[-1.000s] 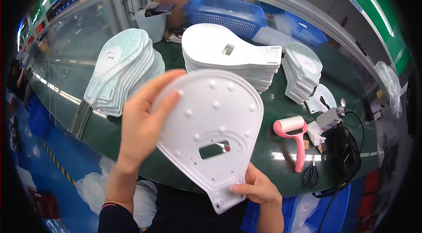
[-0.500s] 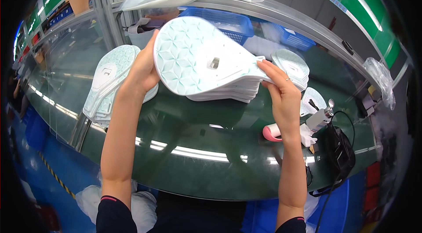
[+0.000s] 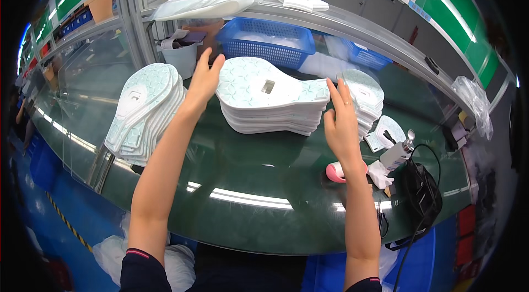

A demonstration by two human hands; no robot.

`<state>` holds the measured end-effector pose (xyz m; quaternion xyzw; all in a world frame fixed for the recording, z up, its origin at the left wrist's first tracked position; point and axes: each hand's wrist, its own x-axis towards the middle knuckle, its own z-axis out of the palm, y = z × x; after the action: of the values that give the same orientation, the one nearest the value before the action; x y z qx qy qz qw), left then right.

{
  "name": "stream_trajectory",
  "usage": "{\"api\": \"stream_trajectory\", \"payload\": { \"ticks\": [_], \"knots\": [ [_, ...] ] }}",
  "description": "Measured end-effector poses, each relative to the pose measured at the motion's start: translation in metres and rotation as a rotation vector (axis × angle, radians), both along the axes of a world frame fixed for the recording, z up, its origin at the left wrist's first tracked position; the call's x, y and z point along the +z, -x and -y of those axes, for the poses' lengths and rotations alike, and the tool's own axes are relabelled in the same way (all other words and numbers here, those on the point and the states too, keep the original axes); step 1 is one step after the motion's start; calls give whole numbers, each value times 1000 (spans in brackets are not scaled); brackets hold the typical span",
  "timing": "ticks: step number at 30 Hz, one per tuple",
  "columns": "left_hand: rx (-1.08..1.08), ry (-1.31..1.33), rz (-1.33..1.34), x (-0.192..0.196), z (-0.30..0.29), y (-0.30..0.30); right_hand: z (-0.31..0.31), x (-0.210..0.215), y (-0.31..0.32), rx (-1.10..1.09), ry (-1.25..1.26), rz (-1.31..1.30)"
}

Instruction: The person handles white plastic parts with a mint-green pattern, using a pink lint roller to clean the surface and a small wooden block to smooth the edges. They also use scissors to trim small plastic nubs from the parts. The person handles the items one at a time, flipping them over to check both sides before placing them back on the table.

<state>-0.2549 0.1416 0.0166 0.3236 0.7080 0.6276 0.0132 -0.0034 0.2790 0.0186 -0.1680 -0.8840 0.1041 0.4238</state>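
Head view, worktop: a dark green glossy worktop (image 3: 248, 182) curves across the picture, with strip lights mirrored along its near edge.
Middle stack: white paddle-shaped flat pieces (image 3: 270, 96) sit piled at the centre, patterned face up, a small rectangular hole in the top one, narrow ends pointing right; squared up so the pile stands without sliding.
Left hand: the left hand (image 3: 205, 80) is at the far left edge of that stack, fingers spread wide and straight, tips at or just over the rim of the top piece; it grips nothing, and looks placed to steady or line up the edge.
Right hand: the right hand (image 3: 343, 124) stands upright at the narrow right end of the stack, fingers open and extended, a ring on one, palm turned toward the pile; empty too, and whether it actually touches the end I cannot tell.
Left pile: a second heap of the same pieces (image 3: 144, 107) fans out at the left, leaning and overlapping rather than squared.
Right pile: a smaller stack (image 3: 365, 93) sits just right of the right hand, with one loose piece (image 3: 386, 129) nearer.
Near right: a pink-handled tool (image 3: 335, 172) is partly hidden under the right wrist, beside a small pump bottle (image 3: 398, 151) and a black cable (image 3: 421, 193).
Far side: a blue mesh basket (image 3: 270, 44) and a grey cup (image 3: 181, 58) stand under a metal rail.
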Motion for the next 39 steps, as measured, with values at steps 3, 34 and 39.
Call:
{"api": "stream_trajectory", "payload": {
  "ticks": [3,34,39],
  "knots": [
    [-119,-38,284,-10,1,-27,4,-14,-2,22,41,46],
    [594,490,-947,-8,161,68,118,-31,-93,333,786,-3],
    [782,201,-958,47,162,0,132,-32,-91,400,795,35]
  ]
}}
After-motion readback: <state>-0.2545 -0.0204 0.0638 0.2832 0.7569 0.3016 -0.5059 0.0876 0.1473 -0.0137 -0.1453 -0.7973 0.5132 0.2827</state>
